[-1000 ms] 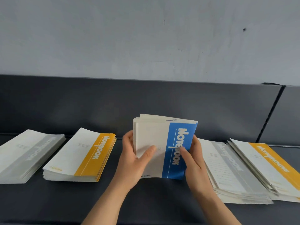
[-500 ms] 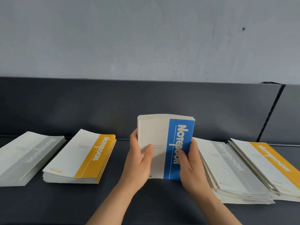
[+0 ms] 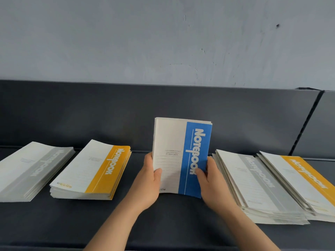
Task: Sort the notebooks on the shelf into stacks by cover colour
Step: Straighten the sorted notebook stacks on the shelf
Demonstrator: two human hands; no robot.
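in the head view, a dark shelf [image 3: 163, 225] under a pale wall [image 3: 163, 42] carries a grey-banded stack [image 3: 34, 167] and a yellow-banded stack [image 3: 90, 171] at the left. at the right lie a looser grey-topped pile [image 3: 253, 182], just beside the right hand [image 3: 212, 180], and a yellow-topped pile [image 3: 299, 178] touching it. between them a bundle of blue notebooks [image 3: 181, 153] stands upright mid-shelf; the left hand [image 3: 148, 180] grips its left edge, thumb on the cover, and the right hand grips its right edge, thumb on the blue band.
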